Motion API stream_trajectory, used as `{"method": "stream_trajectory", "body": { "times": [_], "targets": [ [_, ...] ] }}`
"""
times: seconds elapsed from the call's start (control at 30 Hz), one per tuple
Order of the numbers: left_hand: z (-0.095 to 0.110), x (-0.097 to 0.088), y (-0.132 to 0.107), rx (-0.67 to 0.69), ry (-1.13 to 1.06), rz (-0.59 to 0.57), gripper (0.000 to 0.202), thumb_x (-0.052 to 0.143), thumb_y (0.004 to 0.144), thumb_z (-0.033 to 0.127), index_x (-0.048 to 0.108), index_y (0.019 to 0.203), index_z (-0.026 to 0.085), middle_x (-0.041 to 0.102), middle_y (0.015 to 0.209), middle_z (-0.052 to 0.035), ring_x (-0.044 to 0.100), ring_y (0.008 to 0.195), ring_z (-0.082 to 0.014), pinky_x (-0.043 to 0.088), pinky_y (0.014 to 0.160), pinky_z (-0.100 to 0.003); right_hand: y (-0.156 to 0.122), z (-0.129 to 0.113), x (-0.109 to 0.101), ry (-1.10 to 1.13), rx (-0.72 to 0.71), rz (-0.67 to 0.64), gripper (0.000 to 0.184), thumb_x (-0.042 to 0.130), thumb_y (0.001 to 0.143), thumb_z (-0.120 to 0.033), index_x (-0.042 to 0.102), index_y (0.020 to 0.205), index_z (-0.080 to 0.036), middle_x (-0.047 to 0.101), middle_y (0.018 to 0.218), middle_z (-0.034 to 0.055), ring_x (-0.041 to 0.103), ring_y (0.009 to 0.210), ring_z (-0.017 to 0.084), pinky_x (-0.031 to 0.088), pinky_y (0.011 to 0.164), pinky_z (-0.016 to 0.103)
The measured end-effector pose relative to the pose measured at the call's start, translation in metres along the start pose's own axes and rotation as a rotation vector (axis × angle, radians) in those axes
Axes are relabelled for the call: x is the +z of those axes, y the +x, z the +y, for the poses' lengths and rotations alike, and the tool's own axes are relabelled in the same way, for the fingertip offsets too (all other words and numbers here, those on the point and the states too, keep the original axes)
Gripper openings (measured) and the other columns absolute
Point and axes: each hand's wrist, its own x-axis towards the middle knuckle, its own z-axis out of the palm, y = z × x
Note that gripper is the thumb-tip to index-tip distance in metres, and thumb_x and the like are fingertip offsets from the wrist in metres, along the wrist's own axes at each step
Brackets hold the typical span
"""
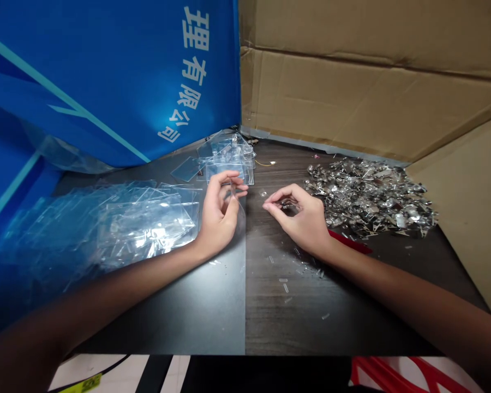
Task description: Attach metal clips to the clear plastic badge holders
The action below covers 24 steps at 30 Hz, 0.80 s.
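Note:
My left hand (220,212) pinches a thin clear plastic sleeve (237,210) between thumb and fingertips. My right hand (300,218) has its fingertips closed on a small shiny metal clip (288,204), partly hidden by the fingers. To the right of that hand lies a heap of metal clips and clear pieces (370,199). Left of my left hand is a loose pile of clear plastic card holders (141,224). A smaller stack of the same holders (229,161) sits just beyond it, near the corner.
The dark wood-grain tabletop (294,327) carries scattered small clear bits (284,284). A red handle (349,241) lies under the heap's edge. A blue printed banner (106,82) and cardboard sheets (364,82) wall off the far sides. The table's near edge runs along the bottom.

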Motion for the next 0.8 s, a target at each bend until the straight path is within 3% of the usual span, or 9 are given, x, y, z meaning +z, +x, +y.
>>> {"method": "stream_trajectory", "body": {
  "times": [0.1, 0.23, 0.4, 0.6, 0.8],
  "targets": [
    [0.002, 0.0, 0.001, -0.007, 0.019, 0.012, 0.037, 0.071, 0.107, 0.044, 0.06, 0.139, 0.028, 0.067, 0.132, -0.0097, 0.074, 0.114, -0.0219, 0.066, 0.104, -0.041, 0.0, 0.0, 0.0, 0.019, -0.013, -0.014, 0.015, 0.087, 0.093, -0.026, 0.072, 0.09, -0.025, 0.085, 0.091, 0.0012, 0.081, 0.078, 0.02, 0.065, 0.078, 0.038],
    [0.004, -0.001, 0.001, -0.033, 0.003, 0.002, 0.043, 0.067, 0.11, 0.049, 0.06, 0.148, 0.031, 0.071, 0.143, -0.0117, 0.075, 0.121, -0.0247, 0.063, 0.111, -0.046, -0.001, 0.001, 0.0, 0.011, -0.037, -0.03, 0.019, 0.088, 0.093, -0.028, 0.072, 0.084, -0.025, 0.085, 0.086, 0.0004, 0.08, 0.073, 0.019, 0.065, 0.074, 0.037],
    [0.005, -0.002, 0.0, -0.03, -0.027, -0.009, 0.045, 0.064, 0.111, 0.052, 0.058, 0.15, 0.033, 0.072, 0.139, -0.0115, 0.075, 0.122, -0.0266, 0.06, 0.116, -0.05, 0.002, -0.002, -0.002, -0.012, -0.052, -0.041, 0.007, 0.083, 0.097, -0.027, 0.076, 0.093, -0.026, 0.085, 0.088, -0.0005, 0.079, 0.073, 0.018, 0.065, 0.076, 0.037],
    [0.009, 0.002, 0.001, 0.057, 0.084, 0.026, 0.032, 0.069, 0.108, 0.038, 0.058, 0.137, 0.029, 0.062, 0.108, -0.0046, 0.066, 0.095, -0.0188, 0.06, 0.091, -0.036, 0.005, -0.004, -0.005, -0.054, -0.209, -0.07, 0.01, 0.079, 0.099, -0.018, 0.078, 0.091, -0.025, 0.085, 0.092, 0.0018, 0.079, 0.083, 0.019, 0.065, 0.079, 0.037],
    [0.012, 0.003, 0.0, -0.002, 0.116, 0.055, 0.038, 0.071, 0.096, 0.022, 0.057, 0.131, 0.027, 0.055, 0.1, -0.0024, 0.06, 0.087, -0.0181, 0.055, 0.075, -0.031, 0.004, -0.001, -0.003, -0.051, -0.225, -0.04, 0.011, 0.083, 0.095, -0.018, 0.08, 0.089, -0.026, 0.087, 0.103, 0.0039, 0.083, 0.094, 0.022, 0.067, 0.088, 0.042]
  ]
}}
